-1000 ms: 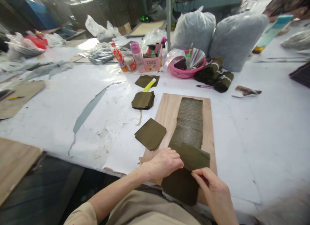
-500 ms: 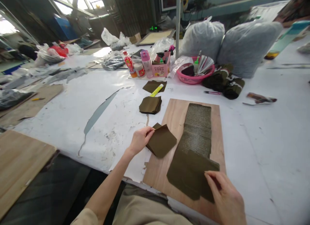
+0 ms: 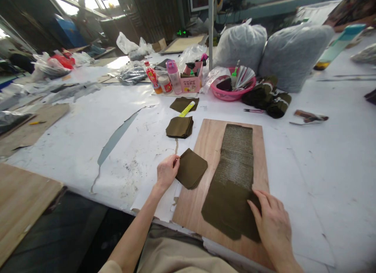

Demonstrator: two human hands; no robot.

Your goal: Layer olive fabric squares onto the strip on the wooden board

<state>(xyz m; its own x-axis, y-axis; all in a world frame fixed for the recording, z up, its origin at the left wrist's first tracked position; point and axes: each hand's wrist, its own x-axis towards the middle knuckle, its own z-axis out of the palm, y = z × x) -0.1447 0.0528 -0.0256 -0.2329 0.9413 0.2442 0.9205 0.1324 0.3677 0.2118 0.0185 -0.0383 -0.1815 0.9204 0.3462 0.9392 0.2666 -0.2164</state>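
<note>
My left hand (image 3: pixel 167 172) pinches the left corner of a small stack of olive-brown fabric pieces (image 3: pixel 192 169), which lies partly over the left edge of a wooden board (image 3: pixel 213 136). On the board lies a long strip of overlapping olive pieces (image 3: pixel 238 147), its upper part marked with pale, close lines. A larger smooth olive fabric piece (image 3: pixel 225 208) covers the strip's near end. My right hand (image 3: pixel 272 220) rests at the right edge of that piece, thumb and forefinger apart on the cloth, the other fingers partly hidden.
Beyond the left hand sit another fabric stack (image 3: pixel 178 127) and a yellow tube (image 3: pixel 187 109) on more cloth. Farther back stand a bottle (image 3: pixel 152 77), a pink box (image 3: pixel 190 85), a pink basket (image 3: pixel 232 94) and stuffed plastic bags (image 3: pixel 293 53). Thread snips (image 3: pixel 253 110) lie near dark bundles.
My right hand has moved up along the fabric's right edge and its pinch has opened. The lifted corner at my left hand now lies flat on its stack. The view has shifted slightly.
</note>
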